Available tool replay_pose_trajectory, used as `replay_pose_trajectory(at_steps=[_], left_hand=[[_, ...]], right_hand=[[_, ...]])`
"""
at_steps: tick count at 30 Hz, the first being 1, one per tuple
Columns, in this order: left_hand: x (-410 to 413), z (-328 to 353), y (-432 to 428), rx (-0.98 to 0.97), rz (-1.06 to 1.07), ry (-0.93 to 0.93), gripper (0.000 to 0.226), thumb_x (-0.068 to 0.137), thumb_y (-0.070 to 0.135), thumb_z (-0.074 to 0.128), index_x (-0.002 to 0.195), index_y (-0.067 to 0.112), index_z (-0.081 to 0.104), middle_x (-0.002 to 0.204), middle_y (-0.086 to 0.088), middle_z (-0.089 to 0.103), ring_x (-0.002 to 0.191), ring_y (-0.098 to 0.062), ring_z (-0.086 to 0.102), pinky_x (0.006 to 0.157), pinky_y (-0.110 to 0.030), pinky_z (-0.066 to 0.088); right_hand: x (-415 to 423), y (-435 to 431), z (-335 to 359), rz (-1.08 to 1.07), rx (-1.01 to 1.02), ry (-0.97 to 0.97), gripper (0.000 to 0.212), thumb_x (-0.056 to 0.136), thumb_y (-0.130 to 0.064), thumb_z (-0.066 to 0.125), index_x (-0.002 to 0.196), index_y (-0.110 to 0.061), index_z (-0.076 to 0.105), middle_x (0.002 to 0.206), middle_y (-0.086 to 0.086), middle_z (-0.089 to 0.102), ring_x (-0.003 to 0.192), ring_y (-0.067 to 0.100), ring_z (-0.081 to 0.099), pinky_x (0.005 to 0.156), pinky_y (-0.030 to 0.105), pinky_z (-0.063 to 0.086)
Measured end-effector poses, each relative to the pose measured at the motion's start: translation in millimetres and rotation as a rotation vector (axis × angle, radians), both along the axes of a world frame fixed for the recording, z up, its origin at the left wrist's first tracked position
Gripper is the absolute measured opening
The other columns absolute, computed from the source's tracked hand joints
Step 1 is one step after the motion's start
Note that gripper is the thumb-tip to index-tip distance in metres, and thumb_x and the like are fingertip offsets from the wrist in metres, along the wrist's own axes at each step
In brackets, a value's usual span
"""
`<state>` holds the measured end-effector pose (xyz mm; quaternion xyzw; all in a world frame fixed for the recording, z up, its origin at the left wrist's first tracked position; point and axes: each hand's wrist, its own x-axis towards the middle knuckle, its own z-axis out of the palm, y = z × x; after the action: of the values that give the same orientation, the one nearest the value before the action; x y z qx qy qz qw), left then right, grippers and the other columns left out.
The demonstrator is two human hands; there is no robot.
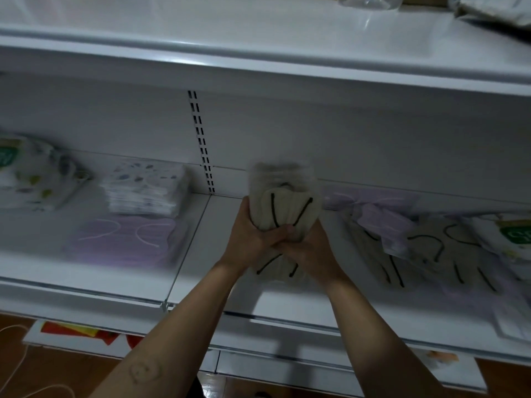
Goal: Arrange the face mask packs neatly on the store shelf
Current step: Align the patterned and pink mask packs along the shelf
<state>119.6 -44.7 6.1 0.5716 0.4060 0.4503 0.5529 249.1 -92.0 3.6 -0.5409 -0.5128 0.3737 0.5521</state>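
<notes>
Both the left hand and right hand clutch a beige mask pack bundle with black loops. Its top is blurred.

No text, brand, number or sign is legible in the head view. The left green label on the white floral-printed plastic mask pack, at 9 o'clock on the white metal shelf, carries white characters too blurred to read. The right green label on the white plastic mask pack at 3 o'clock is equally blurred. The red-and-yellow printed white sheet at 7 o'clock shows colour blocks only.
</notes>
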Motion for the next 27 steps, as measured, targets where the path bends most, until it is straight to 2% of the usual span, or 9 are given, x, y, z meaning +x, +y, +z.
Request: replay_pose_trajectory(at_steps=[4,8,10,13,15,18,22,24,27], left_hand=[[0.9,0.8,-0.7,-0.063,0.092,-0.034,0.08,0.05,0.032,0.089,0.121,0.014,0.058,0.111,-0.001,0.071,0.099,-0.012,0.069,0.082,-0.03,0.057],[-1.3,4.4,-2.6,-0.231,0.22,-0.226,0.064,0.054,0.022,0.085,0.113,0.008,0.065,0.106,-0.012,0.073,0.095,-0.03,0.071,0.082,-0.05,0.059],[-5.2,6.3,1.6,-0.348,0.283,-0.393,0.06,0.06,0.019,0.083,0.115,0.006,0.066,0.107,-0.017,0.072,0.098,-0.036,0.069,0.084,-0.054,0.057],[-4.9,8.5,5.6,-0.418,0.4,-0.529,0.06,0.065,0.02,0.081,0.121,0.007,0.064,0.11,-0.015,0.072,0.1,-0.033,0.07,0.084,-0.052,0.058],[1.1,9.8,2.6,-0.396,0.472,-0.531,0.067,0.062,0.023,0.082,0.124,0.009,0.061,0.113,-0.013,0.071,0.099,-0.029,0.07,0.083,-0.049,0.059],[7.6,8.2,-4.6,-0.375,0.521,-0.552,0.07,0.06,0.029,0.081,0.125,0.011,0.06,0.117,-0.011,0.07,0.102,-0.028,0.069,0.087,-0.052,0.057],[10.4,4.3,-7.8,-0.32,0.544,-0.541,0.042,0.071,0.023,0.074,0.112,0.014,0.069,0.11,-0.011,0.072,0.1,-0.03,0.07,0.089,-0.052,0.056],[12.8,3.9,-11.5,-0.359,0.539,-0.549,0.035,0.079,0.016,0.072,0.113,0.015,0.067,0.11,-0.01,0.072,0.098,-0.028,0.07,0.085,-0.048,0.058],[10.0,0.3,-15.3,-0.486,0.505,-0.592,0.046,0.082,0.011,0.074,0.125,0.014,0.059,0.116,-0.01,0.07,0.1,-0.026,0.069,0.081,-0.04,0.059]], right_hand=[[-0.9,-0.1,5.7,0.078,-0.044,0.049,0.065,0.071,-0.007,0.08,0.129,-0.018,0.053,0.117,-0.003,0.067,0.111,0.011,0.063,0.089,0.029,0.054],[10.8,-7.8,-5.2,0.063,-0.172,0.095,0.081,0.061,-0.025,0.082,0.133,-0.028,0.047,0.119,-0.002,0.064,0.101,0.007,0.065,0.078,0.024,0.053],[9.7,-21.1,-15.2,0.004,-0.194,0.363,0.091,0.054,-0.03,0.085,0.136,-0.026,0.045,0.123,0.003,0.06,0.098,0.006,0.065,0.077,0.022,0.053],[-13.6,-35.7,-32.6,-0.085,-0.155,0.704,0.112,0.042,-0.045,0.094,0.138,-0.015,0.044,0.13,0.011,0.06,0.114,0.022,0.061,0.098,0.036,0.048],[-34.6,-34.1,-30.9,-0.137,-0.113,0.712,0.105,0.047,-0.046,0.093,0.135,-0.011,0.046,0.128,0.008,0.063,0.117,0.023,0.06,0.1,0.037,0.047],[-42.8,-17.6,-19.6,-0.33,-0.131,0.646,0.077,0.062,-0.031,0.088,0.127,-0.015,0.052,0.121,0.006,0.065,0.108,0.019,0.065,0.089,0.036,0.054],[-38.5,-6.0,-15.6,-0.39,-0.183,0.534,0.063,0.058,-0.036,0.082,0.116,-0.017,0.063,0.106,0.004,0.072,0.095,0.02,0.07,0.083,0.046,0.058],[-38.3,-8.3,-17.2,-0.383,-0.193,0.521,0.059,0.06,-0.033,0.083,0.114,-0.02,0.064,0.104,0.002,0.072,0.091,0.017,0.071,0.077,0.041,0.06],[-31.2,-11.0,-16.8,-0.389,-0.182,0.501,0.037,0.072,-0.013,0.08,0.105,-0.022,0.066,0.097,0.0,0.073,0.085,0.014,0.071,0.07,0.035,0.06]])
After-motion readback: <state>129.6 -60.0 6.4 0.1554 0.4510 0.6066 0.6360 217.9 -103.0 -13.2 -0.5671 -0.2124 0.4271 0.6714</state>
